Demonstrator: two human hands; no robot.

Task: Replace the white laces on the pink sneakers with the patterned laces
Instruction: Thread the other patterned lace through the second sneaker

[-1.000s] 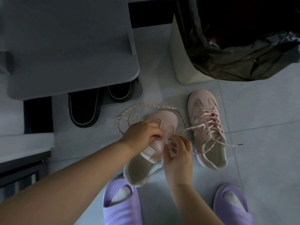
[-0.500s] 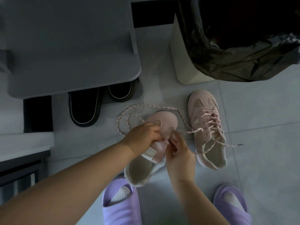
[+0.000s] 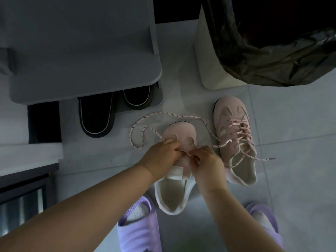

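My left hand (image 3: 161, 155) curled round the near sneaker (image 3: 179, 132) on the floor. My right hand (image 3: 207, 164) pinched the patterned lace (image 3: 181, 115) at its eyelets. The laced sneaker (image 3: 234, 142) lay just right.

Dim light fell on a pale tiled floor (image 3: 291, 142). A grey cabinet (image 3: 81, 51) stood upper left, a white bin (image 3: 207, 60) lined with a black bag (image 3: 272, 60) upper right.

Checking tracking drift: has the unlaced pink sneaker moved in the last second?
Yes. The heel of the unlaced pink sneaker swung toward the laced pink sneaker, which stayed put.
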